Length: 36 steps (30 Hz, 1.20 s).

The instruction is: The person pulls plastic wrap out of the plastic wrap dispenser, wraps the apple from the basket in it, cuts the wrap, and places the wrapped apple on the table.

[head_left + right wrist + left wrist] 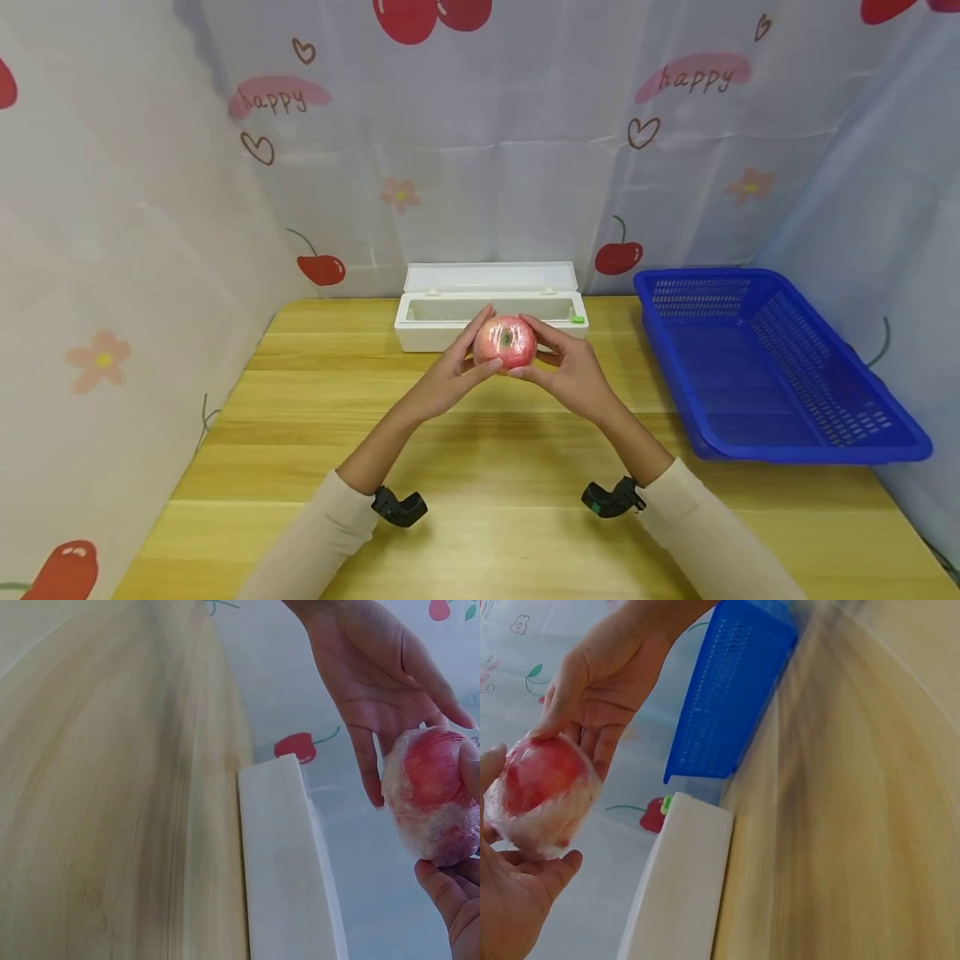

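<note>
A red apple [506, 342] wrapped in clear plastic film is held up above the table between both hands. My left hand [447, 379] grips its left side, thumb at the lower front and fingers around the back. From the other side my right hand [572, 373] holds it the same way, the two thumbs close together. In the left wrist view the film on the apple [544, 791] looks crinkled and bunched underneath. Just behind the hands stands a white cling film box [420, 337] with its lid [491, 277] raised and a green slider [577, 320] at the right end.
A blue plastic basket [750, 454] with perforated sides stands on the right of the wooden table [315, 450]. A white curtain [510, 208] printed with cherries and hearts hangs behind the table and along both sides.
</note>
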Available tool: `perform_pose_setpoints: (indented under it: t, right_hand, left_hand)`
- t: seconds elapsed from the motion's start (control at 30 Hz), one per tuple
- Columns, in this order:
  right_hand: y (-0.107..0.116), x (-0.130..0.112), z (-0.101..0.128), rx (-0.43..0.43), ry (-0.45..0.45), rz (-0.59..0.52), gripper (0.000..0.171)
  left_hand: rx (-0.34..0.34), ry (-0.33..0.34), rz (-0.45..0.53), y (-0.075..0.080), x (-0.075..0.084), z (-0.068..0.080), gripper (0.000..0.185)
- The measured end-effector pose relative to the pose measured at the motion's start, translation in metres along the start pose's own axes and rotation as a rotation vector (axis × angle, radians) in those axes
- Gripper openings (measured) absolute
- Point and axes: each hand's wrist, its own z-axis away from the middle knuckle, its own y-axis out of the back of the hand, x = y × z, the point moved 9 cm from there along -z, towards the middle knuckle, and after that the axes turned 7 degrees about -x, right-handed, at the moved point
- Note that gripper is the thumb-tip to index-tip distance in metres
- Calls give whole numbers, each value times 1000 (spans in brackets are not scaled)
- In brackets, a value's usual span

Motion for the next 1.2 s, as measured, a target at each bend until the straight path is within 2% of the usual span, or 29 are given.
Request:
perform_pose_setpoints:
  t: [0.13,0.4,0.53,0.67,0.9,1.2]
  right_hand:
    - [0,5,2,-16,-38,-36,74]
    - [-5,14,4,-57,-70,-140,73]
    - [-6,15,4,-61,-76,-143,72]
    - [-6,15,4,-63,-73,-149,70]
    - [-9,25,2,-63,-106,-161,67]
    - [-14,38,1,-58,-118,-110,65]
  left_hand:
    - [-8,6,-48,7,2,4,79]
    - [-30,-14,-13,10,20,14,77]
    - [-10,-21,-7,12,19,12,76]
    - [4,-28,-16,15,13,8,73]
    - [23,-10,10,20,-14,2,71]
    - [47,12,-32,20,-26,1,68]
